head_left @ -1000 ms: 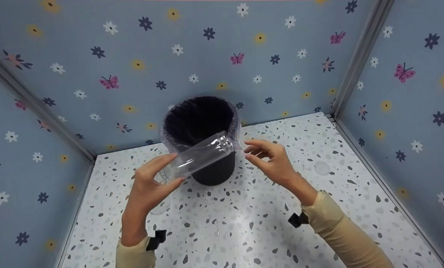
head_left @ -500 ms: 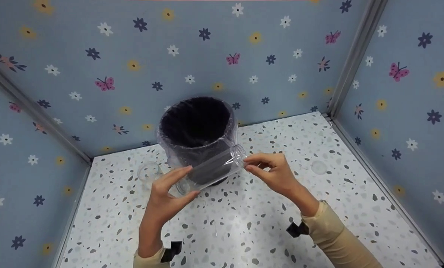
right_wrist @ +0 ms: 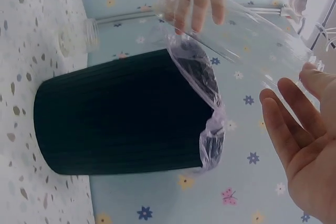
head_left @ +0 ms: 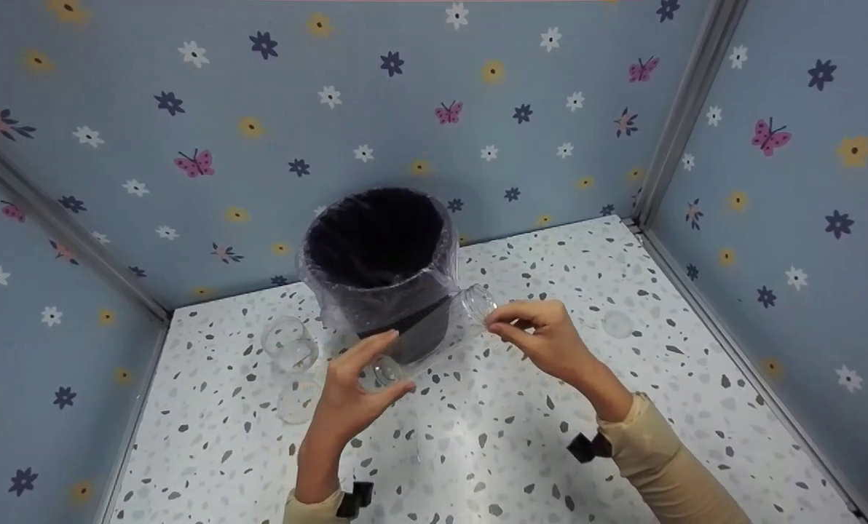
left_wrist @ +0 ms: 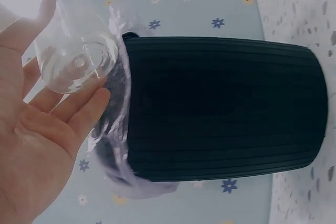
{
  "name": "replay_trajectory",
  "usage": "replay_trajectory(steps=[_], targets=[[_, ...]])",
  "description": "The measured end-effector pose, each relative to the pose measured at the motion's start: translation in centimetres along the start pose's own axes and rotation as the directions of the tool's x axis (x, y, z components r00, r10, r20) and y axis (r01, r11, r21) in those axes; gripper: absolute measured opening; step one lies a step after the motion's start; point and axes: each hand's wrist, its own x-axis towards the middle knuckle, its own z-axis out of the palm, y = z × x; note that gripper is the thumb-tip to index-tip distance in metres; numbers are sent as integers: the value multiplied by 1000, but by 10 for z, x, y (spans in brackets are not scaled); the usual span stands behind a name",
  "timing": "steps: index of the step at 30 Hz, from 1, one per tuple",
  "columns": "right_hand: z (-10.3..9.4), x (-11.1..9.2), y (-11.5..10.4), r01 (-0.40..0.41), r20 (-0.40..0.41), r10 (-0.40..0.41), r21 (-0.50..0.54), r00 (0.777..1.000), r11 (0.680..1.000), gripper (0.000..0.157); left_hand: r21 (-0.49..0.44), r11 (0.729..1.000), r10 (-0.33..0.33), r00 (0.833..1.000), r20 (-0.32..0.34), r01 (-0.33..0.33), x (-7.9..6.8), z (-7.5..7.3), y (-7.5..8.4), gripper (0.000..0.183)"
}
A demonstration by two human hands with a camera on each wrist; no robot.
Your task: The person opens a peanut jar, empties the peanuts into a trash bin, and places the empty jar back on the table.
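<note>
A long clear jar (head_left: 478, 304) with a threaded neck lies tilted across the front of the bin. My left hand (head_left: 346, 397) grips its base end, fingers on one side and thumb on the other. At the neck, my right hand (head_left: 547, 335) pinches the rim between thumb and fingers. The left wrist view shows the rounded base of the jar (left_wrist: 79, 66) against the left fingers. Through the clear wall of the jar (right_wrist: 241, 35) in the right wrist view, the left fingers are visible. Behind it stands a dark ribbed bin (right_wrist: 126, 114) with a thin plastic liner (head_left: 332, 302).
Another clear jar (head_left: 288, 346) rests on the speckled tabletop (head_left: 478, 451) left of the bin, with a clear disc (head_left: 299, 402) in front of it. A second clear disc (head_left: 617, 324) lies at the right. Flowered panels (head_left: 376, 94) enclose the back and sides.
The jar has come down and toward the right from over the bin's mouth to its front. My left hand moved right with it, and my right hand has taken hold of the neck.
</note>
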Motion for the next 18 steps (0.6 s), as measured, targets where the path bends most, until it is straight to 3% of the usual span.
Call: replay_trajectory(steps=[3,9,13,18], targets=[[-14,2,2,-43,35,46,-84,998,996,17,6,1000,-30,1000,1,30,-7,8,-3,71],[-45,3,24,-141,112,176,-265,978,954,10,4,990,-140,990,-9,140,-32,12,-8,52],[-72,1,52,-222,103,276,-365,956,904,8,-3,976,-219,976,10,219,-50,12,-11,44],[-112,0,90,-331,42,399,-481,916,812,9,-10,953,-303,952,53,304,-67,11,-14,41]])
